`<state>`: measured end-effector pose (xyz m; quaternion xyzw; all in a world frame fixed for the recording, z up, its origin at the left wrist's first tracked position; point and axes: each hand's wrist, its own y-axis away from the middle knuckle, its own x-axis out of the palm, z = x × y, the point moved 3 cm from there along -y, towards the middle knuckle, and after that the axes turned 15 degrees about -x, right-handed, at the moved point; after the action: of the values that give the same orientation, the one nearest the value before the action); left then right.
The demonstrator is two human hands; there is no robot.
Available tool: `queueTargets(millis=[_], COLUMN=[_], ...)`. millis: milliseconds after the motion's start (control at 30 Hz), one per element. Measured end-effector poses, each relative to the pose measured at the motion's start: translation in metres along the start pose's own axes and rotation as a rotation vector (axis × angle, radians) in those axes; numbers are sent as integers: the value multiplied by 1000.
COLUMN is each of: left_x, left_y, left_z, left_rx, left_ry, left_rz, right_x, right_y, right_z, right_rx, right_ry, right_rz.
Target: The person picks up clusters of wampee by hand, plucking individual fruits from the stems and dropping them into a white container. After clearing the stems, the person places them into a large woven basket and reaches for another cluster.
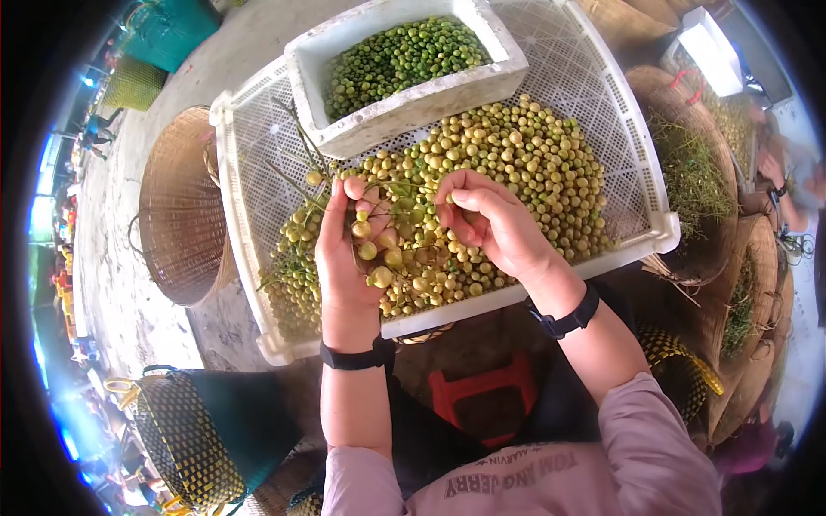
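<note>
My left hand (342,262) is closed around a thin twig bearing small round yellow-green fruits (367,250), some hanging beside the palm. To its right, my right hand (508,228) has its thumb and fingers pinched together at what looks like one yellowish fruit (459,197). Both hands are above a white plastic mesh tray (661,228). Many loose yellow-green fruits (533,155) lie in it, with greener ones on stems at its left side. A white foam box (430,96) of small dark green fruits (404,64) stands at the tray's far side.
A wicker basket (181,215) stands left of the tray, a black-and-yellow woven basket (185,430) at lower left. Baskets with stripped-looking stems (684,176) line the right. A red stool (482,387) is below the tray. Another person's hand (770,163) shows at far right.
</note>
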<state>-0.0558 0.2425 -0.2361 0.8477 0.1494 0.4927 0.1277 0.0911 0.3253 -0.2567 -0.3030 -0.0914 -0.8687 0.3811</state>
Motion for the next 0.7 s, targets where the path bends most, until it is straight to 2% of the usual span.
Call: queueTargets(millis=[67,133,167,200,267,333,467,533,567,700], left_x=[0,-1,0,1,-2,-2,-9,-10,-11,-8], left_y=[1,0,0,0,-1,-1,0,1,1,0], left_z=[-2,-2,0,0,1,2,-6,-9,-10,-6], left_rx=[30,43,52,60,32,36,42,13,12,-45], left_ry=[30,1,-26,-53,-37,-44,31,94,93,130], left_rz=[8,6,7,9,66,56,50,120,120,182], right_x=[2,3,7,10,13,12,8,6,6,11], right_y=[0,2,1,1,2,2,1,1,1,2], right_z=[-4,-9,-6,-10,-13,-7,-4,-2,-3,-3], right_rx=[1,46,-19,-20,-153,-127,30,89,88,44], right_ry=[-3,147,284,283,436,476,22,-171,-171,262], right_rz=[20,-31,5,3,48,81,24,-8,-9,55])
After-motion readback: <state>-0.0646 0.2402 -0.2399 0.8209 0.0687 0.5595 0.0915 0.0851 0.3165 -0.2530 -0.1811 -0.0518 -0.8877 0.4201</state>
